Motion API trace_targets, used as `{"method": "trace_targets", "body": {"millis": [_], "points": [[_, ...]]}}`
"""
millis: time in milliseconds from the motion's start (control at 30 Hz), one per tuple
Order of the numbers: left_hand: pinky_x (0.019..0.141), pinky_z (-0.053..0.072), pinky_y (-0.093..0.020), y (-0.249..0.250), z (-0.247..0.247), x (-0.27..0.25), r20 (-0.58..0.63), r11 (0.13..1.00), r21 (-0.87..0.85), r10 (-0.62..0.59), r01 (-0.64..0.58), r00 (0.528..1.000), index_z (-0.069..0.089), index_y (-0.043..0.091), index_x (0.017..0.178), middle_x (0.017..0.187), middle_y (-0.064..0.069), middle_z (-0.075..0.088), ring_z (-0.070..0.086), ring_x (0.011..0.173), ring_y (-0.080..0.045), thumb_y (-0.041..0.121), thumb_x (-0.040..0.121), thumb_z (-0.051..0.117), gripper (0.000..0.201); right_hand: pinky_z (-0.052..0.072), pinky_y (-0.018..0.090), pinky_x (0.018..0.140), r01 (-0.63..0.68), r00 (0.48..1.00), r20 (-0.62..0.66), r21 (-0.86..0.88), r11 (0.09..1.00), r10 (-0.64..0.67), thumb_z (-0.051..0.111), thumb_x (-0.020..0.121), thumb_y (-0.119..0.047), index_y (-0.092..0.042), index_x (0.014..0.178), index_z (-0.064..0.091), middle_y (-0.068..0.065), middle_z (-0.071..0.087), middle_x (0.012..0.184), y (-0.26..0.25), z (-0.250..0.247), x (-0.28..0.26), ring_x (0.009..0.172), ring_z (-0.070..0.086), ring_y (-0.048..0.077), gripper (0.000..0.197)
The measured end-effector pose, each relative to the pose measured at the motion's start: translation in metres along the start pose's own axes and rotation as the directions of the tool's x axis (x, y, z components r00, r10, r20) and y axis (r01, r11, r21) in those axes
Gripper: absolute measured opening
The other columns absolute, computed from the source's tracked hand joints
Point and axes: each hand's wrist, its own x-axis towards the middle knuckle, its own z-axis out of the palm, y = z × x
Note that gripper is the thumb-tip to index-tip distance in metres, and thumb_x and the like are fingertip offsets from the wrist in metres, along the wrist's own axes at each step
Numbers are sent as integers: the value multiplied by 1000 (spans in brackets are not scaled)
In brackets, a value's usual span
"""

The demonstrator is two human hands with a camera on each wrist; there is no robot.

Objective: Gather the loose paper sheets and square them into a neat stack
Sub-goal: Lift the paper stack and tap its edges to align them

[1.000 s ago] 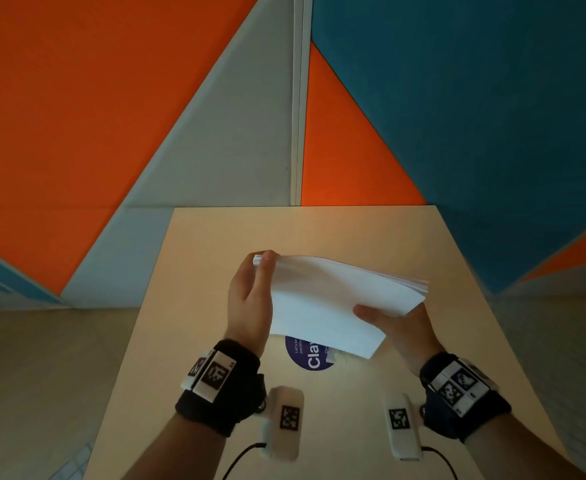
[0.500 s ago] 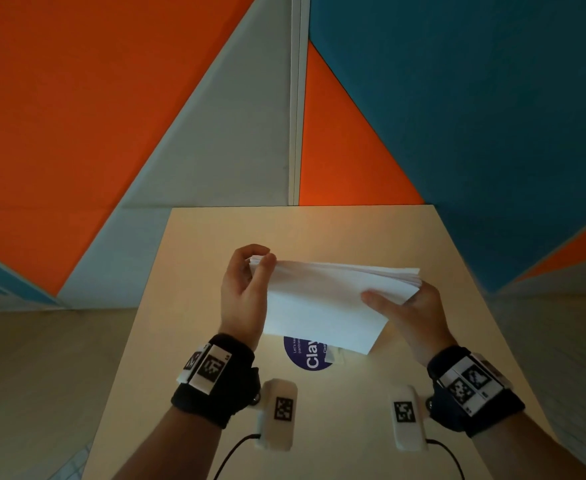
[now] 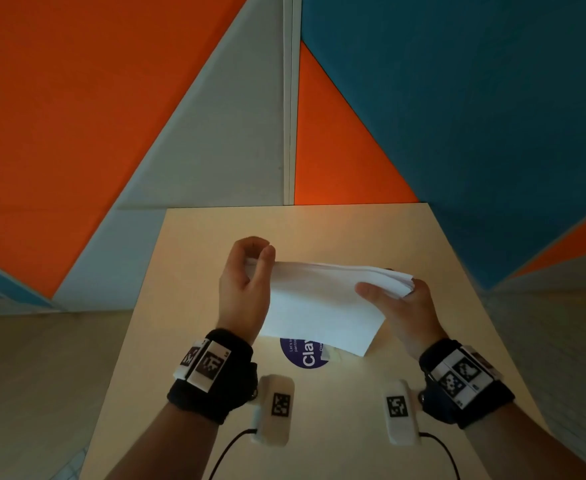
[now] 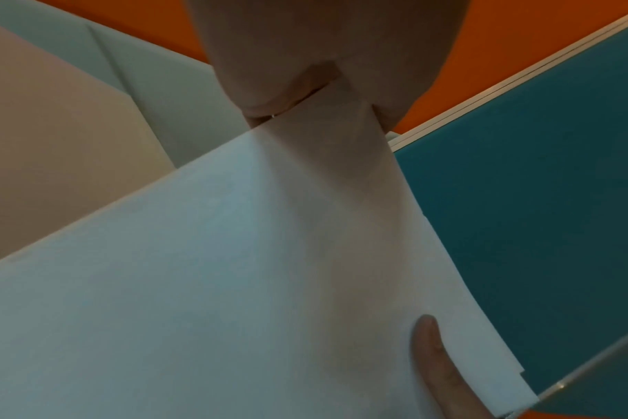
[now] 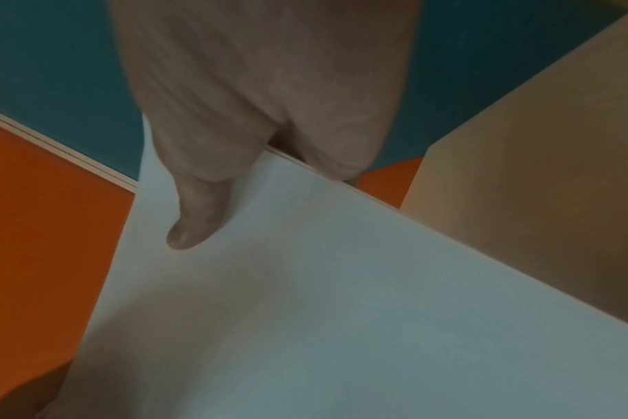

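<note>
A stack of white paper sheets (image 3: 319, 306) is held tilted in the air above the wooden table (image 3: 319, 230). My left hand (image 3: 250, 271) grips its left end, fingers curled over the top corner. My right hand (image 3: 399, 299) grips the right end, thumb on the near face and fingers behind. In the left wrist view the paper sheets (image 4: 233, 283) fill the frame, pinched in my left hand (image 4: 323, 93), with the right thumb at the bottom. In the right wrist view my right hand (image 5: 241, 175) lays its thumb flat on the paper sheets (image 5: 341, 311). The sheet edges at the right end are slightly uneven.
A round purple sticker (image 3: 302, 353) with white lettering lies on the table under the stack's lower edge. Orange, grey and teal wall panels (image 3: 215, 133) stand just behind the table's far edge. Floor lies to both sides of the table.
The stack has tipped from slanting down to the right toward level. My right hand rose and moved outward to the right end; my left fingers curled more over the top corner.
</note>
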Motion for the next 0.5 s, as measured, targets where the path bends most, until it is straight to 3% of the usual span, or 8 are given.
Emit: {"method": "trace_targets", "body": {"millis": [67,100,167,233,267,333,400,500], "points": [[87,46,-34,11,-3,0,24,973,183,137,-139,990,58,29,108,109,11,62,57,107,-10,42,86,53,25,53,14,58,-2,1000,-18,18,1000,2,80,75,-4,-18,73,70,-12,74,64,-3,3,1,61,69,1,18],[97,42,-38,19,-4,-1,99,921,311,214,-235,972,58,30,113,117,12,61,53,116,-11,48,85,52,34,53,14,57,-2,999,-32,28,1000,3,80,74,-3,-19,73,70,-13,74,63,-4,3,1,60,68,-1,20],[112,21,-48,39,-5,-5,335,673,597,286,-437,898,59,34,117,125,15,60,46,130,-11,60,79,50,47,55,17,60,8,999,-44,37,999,-6,81,74,-4,-19,77,74,-9,77,70,-6,3,3,66,71,3,17],[112,6,-61,58,-5,-8,503,374,737,253,-563,826,64,38,113,126,16,62,44,135,-12,68,74,50,52,56,19,62,34,999,-33,44,998,-32,80,75,-3,-19,80,76,-6,78,74,-8,0,4,69,72,7,17],[111,2,-65,69,-5,-8,538,294,757,226,-583,812,64,38,113,127,16,63,45,135,-13,71,72,50,55,55,19,61,40,999,-16,28,999,-39,80,75,-3,-18,79,76,-6,77,73,-9,0,4,69,71,7,16],[113,0,-60,85,-1,-9,599,258,742,159,-618,785,57,38,125,130,16,61,47,132,-11,72,72,52,63,53,20,58,42,999,0,-18,999,-42,81,74,-5,-17,78,76,-5,75,70,-10,-1,3,65,68,8,14],[114,16,-46,90,9,-11,664,297,699,66,-650,744,45,37,136,130,13,61,54,124,-11,61,77,59,65,52,21,58,57,998,9,-48,997,-57,81,74,-5,-17,79,76,-4,75,71,-11,0,3,66,68,10,14],[88,47,-36,80,26,-11,669,374,707,-78,-600,739,45,32,136,118,2,67,64,105,-22,40,88,60,51,53,22,63,87,996,40,-42,995,-85,81,73,-2,-10,85,77,-1,76,75,-14,5,1,70,69,11,14]]}}
